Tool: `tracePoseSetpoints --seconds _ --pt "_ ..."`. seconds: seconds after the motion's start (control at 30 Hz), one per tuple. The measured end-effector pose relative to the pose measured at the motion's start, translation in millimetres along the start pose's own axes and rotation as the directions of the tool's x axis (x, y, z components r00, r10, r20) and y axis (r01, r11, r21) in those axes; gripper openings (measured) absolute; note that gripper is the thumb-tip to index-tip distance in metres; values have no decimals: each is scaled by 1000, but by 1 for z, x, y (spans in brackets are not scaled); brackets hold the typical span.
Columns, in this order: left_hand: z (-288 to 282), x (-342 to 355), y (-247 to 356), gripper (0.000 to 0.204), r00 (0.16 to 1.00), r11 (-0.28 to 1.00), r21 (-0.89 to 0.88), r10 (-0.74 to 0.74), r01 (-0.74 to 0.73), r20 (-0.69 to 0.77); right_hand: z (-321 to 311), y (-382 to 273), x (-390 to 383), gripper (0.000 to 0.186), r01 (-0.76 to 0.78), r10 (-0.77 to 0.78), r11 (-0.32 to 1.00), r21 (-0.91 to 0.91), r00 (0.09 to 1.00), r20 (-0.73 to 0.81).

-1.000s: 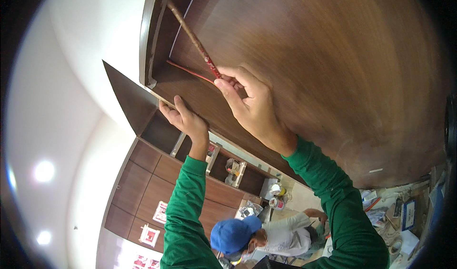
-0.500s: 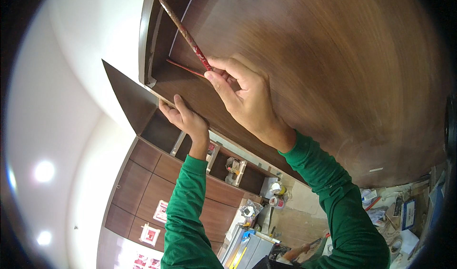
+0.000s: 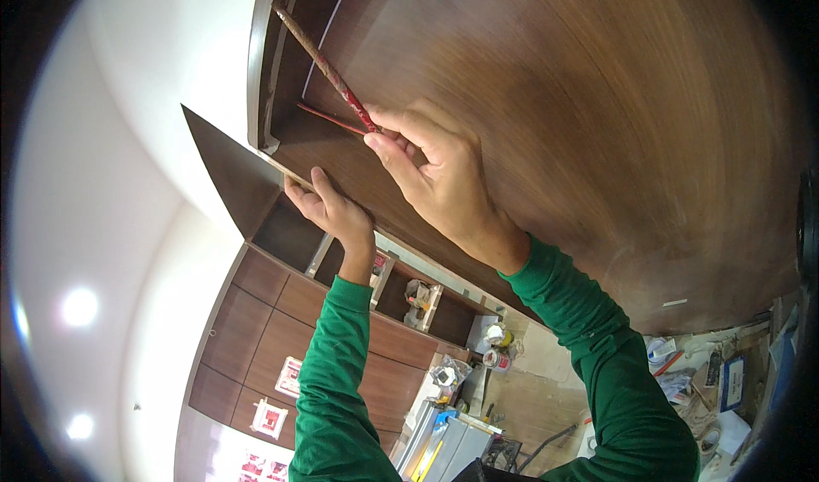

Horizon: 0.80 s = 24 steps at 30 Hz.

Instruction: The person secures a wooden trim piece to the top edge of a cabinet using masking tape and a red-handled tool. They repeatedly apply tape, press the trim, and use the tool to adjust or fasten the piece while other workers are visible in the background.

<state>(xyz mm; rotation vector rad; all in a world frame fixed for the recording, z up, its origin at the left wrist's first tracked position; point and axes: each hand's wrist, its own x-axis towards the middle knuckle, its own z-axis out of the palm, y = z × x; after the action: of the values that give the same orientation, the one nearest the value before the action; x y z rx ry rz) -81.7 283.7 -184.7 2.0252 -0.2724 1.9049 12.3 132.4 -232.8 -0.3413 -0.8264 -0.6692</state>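
Head view, tilted steeply upward: a long, thin red-stained brush handle (image 3: pixel 328 71) is pinched near its lower end between the thumb and fingertips of the right hand (image 3: pixel 439 175), just left of the frame's centre. The stick runs up and to the left, and its far tip is set into the narrow recess at the top of a dark brown wooden cabinet (image 3: pixel 554 115), in the upper middle of the frame. Whether bristles are fitted at that far tip cannot be told. The handle is judged to be light and stiff, with a rough paint-crusted surface that should not slip; a pencil-like hold near the lower end, as shown, gives reach, though finer control would be had from a grip closer to the tip.

The left hand (image 3: pixel 331 211) is pressed with curled fingers against the lower edge of the cabinet's top board (image 3: pixel 294 141), left of centre; nothing is held in it. Both forearms are covered by green sleeves (image 3: pixel 341 380) rising from the lower edge.

Lower in the frame, brown panelled cupboards (image 3: pixel 256 328), open shelves with small containers (image 3: pixel 418 299) and a cluttered floor at lower right are seen. Round ceiling lights (image 3: pixel 78 307) glow at far left.
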Motion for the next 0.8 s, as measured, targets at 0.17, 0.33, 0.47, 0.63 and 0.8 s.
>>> tracePoseSetpoints --seconds 0.17,0.33,0.47,0.63,0.8 --pt "-4 -1 -4 36 1000 1000 -20 -7 7 -8 -5 -2 -9 21 -60 61 998 -30 998 26" --pt "-2 0 -2 37 1000 1000 -3 -16 16 -12 -9 -6 -3 19 -37 36 999 -8 997 -68" --pt "-4 0 -4 37 1000 999 53 -5 6 -8 -6 -8 7 22 8 -11 1000 -30 997 -76" --pt "-2 0 0 36 1000 1000 22 -10 10 -9 -4 -8 8 24 -3 3 1000 -10 999 -46" --pt "-2 0 0 37 1000 1000 10 -4 4 -2 -3 -5 6 22 34 -34 999 -20 999 -24"
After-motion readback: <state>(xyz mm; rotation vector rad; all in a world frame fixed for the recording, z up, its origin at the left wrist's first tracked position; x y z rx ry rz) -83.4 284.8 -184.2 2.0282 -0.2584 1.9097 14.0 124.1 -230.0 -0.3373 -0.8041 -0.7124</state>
